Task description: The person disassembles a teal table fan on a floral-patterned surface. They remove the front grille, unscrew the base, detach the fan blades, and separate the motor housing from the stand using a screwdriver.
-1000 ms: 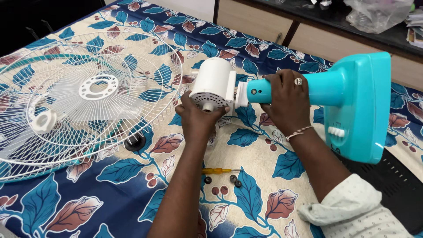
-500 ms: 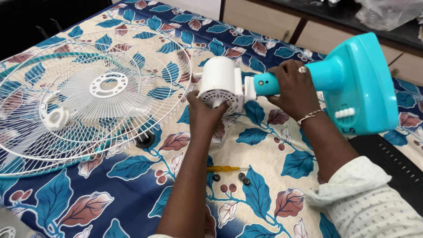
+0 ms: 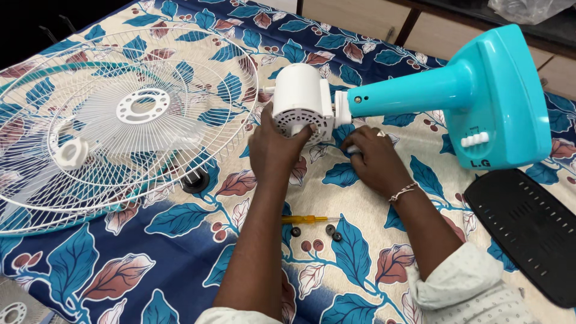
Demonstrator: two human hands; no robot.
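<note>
Fan motor housing (image 3: 302,99), a white drum with a vented face, is lying on its side on the leaf-patterned bedsheet (image 3: 180,240), joined at its right to a turquoise neck (image 3: 408,93) that is running out to the turquoise fan base (image 3: 504,99). The long axis of the whole piece is stretching from left to right across the bed, rising slightly toward the base, and the housing's vented end is facing down toward the person while the base is standing on edge at the far right. The left hand (image 3: 274,150) is pressing against the lower front of the housing, fingers spread and curled up onto the vented face, bracing it rather than closing around it. The right hand (image 3: 371,162) is lying just below the joint between housing and neck, fingers bent loosely on the sheet; something small and pale is showing at its fingertips, but whether it is pinched there cannot be told. Left of the housing, a white wire fan guard (image 3: 120,114) is lying flat, its rim nearly touching the drum, and a small black round part (image 3: 195,180) is sitting at its lower edge. Between the forearms, a yellow-handled screwdriver (image 3: 306,219) is lying near a few dark small round pieces (image 3: 331,231). A black slotted panel (image 3: 528,234) is lying at the right, below the base.
</note>
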